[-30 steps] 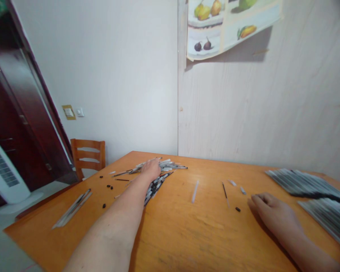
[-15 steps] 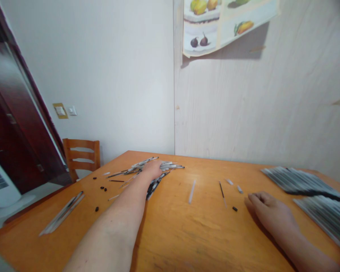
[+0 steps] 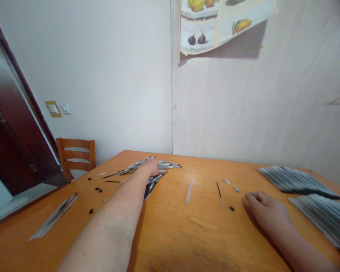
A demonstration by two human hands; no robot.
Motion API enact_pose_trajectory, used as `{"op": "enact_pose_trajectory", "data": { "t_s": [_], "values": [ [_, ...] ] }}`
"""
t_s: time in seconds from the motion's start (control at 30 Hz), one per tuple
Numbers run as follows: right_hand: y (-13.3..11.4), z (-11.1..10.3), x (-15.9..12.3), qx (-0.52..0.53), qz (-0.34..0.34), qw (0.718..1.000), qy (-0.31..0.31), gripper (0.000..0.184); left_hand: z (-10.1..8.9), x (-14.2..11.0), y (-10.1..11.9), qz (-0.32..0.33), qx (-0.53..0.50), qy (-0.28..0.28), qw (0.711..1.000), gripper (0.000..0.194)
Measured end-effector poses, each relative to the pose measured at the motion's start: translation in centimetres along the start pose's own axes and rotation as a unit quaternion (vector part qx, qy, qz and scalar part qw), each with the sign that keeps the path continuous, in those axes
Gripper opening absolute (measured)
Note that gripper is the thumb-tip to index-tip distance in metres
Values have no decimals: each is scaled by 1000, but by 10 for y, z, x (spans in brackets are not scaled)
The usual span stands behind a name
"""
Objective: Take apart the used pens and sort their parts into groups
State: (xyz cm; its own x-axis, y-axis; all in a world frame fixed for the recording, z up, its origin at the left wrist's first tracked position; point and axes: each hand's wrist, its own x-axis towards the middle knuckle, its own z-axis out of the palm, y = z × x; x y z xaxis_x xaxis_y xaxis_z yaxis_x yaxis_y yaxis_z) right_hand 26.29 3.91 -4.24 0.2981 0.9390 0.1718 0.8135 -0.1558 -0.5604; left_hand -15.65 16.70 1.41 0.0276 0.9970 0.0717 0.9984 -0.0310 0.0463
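At the back of the table, my left hand (image 3: 151, 167) reaches into a loose pile of pens and pen parts (image 3: 167, 165). Its fingertips are hidden, so what they touch or hold does not show. Black-ended pens (image 3: 152, 187) stick out beneath the wrist. My right hand (image 3: 262, 204) rests on the tabletop, fingers curled in, with nothing visible in it. Just left of it lie a small black cap (image 3: 232, 208), a thin black-and-clear refill (image 3: 219, 192) and a small clear piece (image 3: 237, 188). A clear pen tube (image 3: 189, 192) lies between the two hands.
Two neat rows of pens, one farther back (image 3: 297, 181) and one nearer (image 3: 325, 219), lie at the right. A few pen tubes (image 3: 55, 217) and several black caps (image 3: 91, 211) are on the left of the wooden table (image 3: 170, 241). A chair (image 3: 76, 155) stands beyond its left edge.
The view has swung slightly right, so everything sits a little farther left. Against the table, my left hand stays at the pile and my right hand stays in place.
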Motion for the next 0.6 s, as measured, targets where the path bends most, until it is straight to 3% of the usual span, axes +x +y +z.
{"op": "enact_pose_trajectory", "data": {
  "t_s": [0.23, 0.6],
  "values": [
    [0, 0, 0, -3, 3, 1000, 0, 35, -4, 1, -4, 3, 20, -27, 999, 32],
    [0, 1, 1, -16, 5, 1000, -17, 35, -16, 1, -4, 18, 6, -11, 1000, 23]
  ]
}}
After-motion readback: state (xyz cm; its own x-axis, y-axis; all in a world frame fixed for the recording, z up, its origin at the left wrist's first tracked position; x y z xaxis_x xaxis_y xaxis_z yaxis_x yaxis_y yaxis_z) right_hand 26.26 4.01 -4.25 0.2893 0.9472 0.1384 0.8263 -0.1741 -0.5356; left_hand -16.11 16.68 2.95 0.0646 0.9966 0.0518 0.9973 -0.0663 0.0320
